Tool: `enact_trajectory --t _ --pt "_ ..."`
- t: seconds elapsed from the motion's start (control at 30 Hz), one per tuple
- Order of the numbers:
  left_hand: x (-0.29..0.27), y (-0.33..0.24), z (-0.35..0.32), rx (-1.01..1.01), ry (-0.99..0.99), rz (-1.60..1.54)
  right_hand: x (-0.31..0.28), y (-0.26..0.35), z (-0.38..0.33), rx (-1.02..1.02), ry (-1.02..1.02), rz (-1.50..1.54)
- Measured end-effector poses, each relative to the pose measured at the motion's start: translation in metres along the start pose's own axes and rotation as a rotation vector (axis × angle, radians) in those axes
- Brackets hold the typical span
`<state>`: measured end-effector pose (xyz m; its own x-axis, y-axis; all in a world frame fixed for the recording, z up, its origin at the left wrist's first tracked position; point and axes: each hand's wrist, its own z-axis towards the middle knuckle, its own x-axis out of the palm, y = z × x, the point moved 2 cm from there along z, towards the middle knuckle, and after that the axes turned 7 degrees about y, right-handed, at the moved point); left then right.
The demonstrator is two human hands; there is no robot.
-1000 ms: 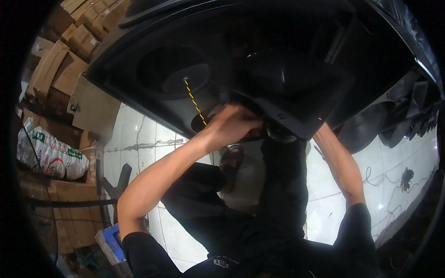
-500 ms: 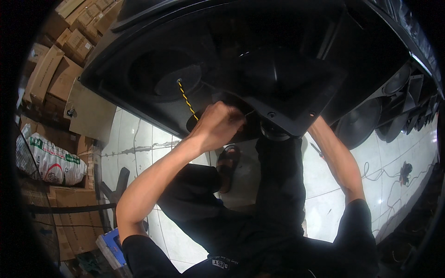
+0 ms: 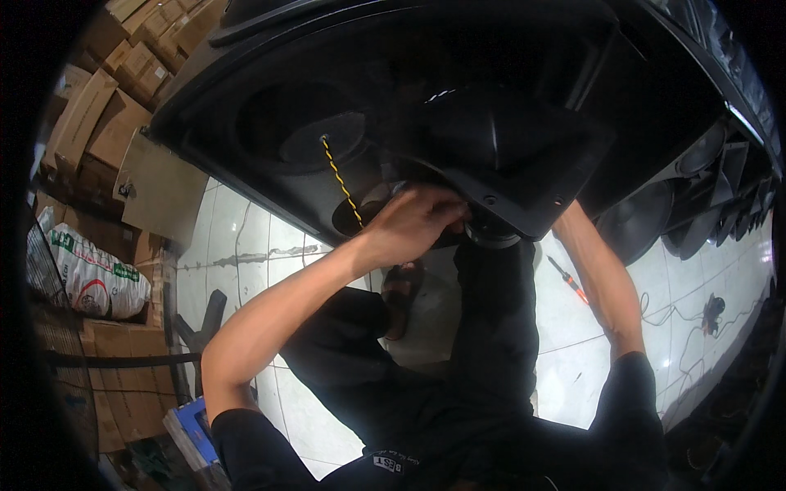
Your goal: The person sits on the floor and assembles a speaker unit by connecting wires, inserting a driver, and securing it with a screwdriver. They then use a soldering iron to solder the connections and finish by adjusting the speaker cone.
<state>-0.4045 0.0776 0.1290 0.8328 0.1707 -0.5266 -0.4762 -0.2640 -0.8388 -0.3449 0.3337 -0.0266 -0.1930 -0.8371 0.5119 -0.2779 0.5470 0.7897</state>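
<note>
A large black speaker cabinet [image 3: 270,192] stands over my knees, with round openings in its face. From one of them a yellow-and-black twisted wire [image 3: 339,178] runs down behind my left wrist. In front of the cabinet is a black horn [image 3: 524,164], tilted, with a round driver [image 3: 494,232] at its underside near my thigh. My left hand [image 3: 422,214] is beside the driver, its fingers bent together; what they pinch is too dark to make out. My right hand goes behind the horn's right edge; only the wrist [image 3: 573,219] shows and its fingers are hidden.
A soldering-iron-like tool with an orange handle [image 3: 575,287] lies on the tiled floor, with a cable [image 3: 679,308] farther right. Speaker cones [image 3: 639,217] stand at the right. Cardboard boxes [image 3: 98,119] and a white sack [image 3: 98,274] are stacked at the left.
My left hand has moved right, closer to the driver. The cabinet and horn appear shifted slightly right in view. More of the orange-handled tool shows beside my right forearm.
</note>
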Motion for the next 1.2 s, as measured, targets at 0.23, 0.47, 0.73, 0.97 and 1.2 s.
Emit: enact_trajectory --t 0.23,0.47,0.73,0.97,1.2 --pt "0.003 0.009 0.004 0.003 0.031 0.040 -0.008 0.001 0.006 0.004 0.007 0.027" --pt "0.008 0.009 0.004 0.018 0.028 0.062 -0.015 0.001 0.015 0.006 0.026 0.063" --pt "0.010 0.014 0.005 0.095 -0.013 0.120 -0.023 -0.002 0.019 -0.036 0.039 0.052" --pt "0.001 0.023 0.007 0.201 -0.034 0.295 -0.016 -0.005 0.019 -0.054 0.054 0.055" --pt "-0.008 0.019 0.022 0.038 0.068 0.215 -0.019 -0.006 0.012 -0.035 -0.023 -0.088"
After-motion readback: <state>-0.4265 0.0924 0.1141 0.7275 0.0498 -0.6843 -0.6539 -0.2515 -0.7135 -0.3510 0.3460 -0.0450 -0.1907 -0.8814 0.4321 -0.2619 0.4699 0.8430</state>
